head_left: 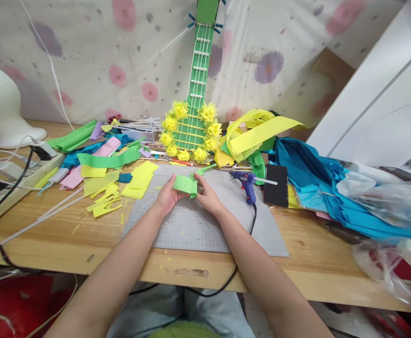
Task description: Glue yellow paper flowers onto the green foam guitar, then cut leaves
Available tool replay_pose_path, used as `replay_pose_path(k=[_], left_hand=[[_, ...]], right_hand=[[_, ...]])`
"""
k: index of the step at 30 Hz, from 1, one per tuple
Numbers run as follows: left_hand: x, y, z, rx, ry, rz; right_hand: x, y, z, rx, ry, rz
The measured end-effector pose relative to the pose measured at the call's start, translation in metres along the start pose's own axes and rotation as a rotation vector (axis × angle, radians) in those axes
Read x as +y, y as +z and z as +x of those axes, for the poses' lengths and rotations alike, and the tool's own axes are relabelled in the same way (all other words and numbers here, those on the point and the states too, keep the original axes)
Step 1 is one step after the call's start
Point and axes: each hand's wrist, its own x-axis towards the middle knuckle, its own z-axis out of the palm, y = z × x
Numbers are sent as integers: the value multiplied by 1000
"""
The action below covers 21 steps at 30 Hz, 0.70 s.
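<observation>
Between my two hands is a light green strip of crepe paper (185, 185), held above the grey cutting mat (198, 230). My left hand (167, 196) is closed on the strip's left end, thumb on top. My right hand (207, 193) pinches its right end, where a narrow green piece trails up and to the right. Behind my hands stands a green paper guitar (191, 126) with white strings, ringed at its base by yellow paper flowers (207, 112). A blue glue gun (247, 184) lies to the right of my right hand, its cord running down over the table edge.
Yellow paper pieces (140, 180) and green strips (110, 160) lie to the left. On the right are a black phone (276, 185), blue crepe paper (307, 173) and plastic bags (395, 202). A power strip (22, 180) and a white foam head (6, 103) stand far left.
</observation>
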Motion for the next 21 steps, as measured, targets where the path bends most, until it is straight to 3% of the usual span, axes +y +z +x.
replay_pose_path(k=[4,9,14,21], left_hand=[[-8,-3,1,66,241,250],[-15,-5,4,146,283,479],[-7,-8,10,308,280,462],[13,-34,20,596,452,532]], right_hand=[[-2,7,0,19,-22,-81],[1,11,3,133,-63,-277],[5,-1,6,264,-92,-575],[3,-15,9,267,-14,-819]])
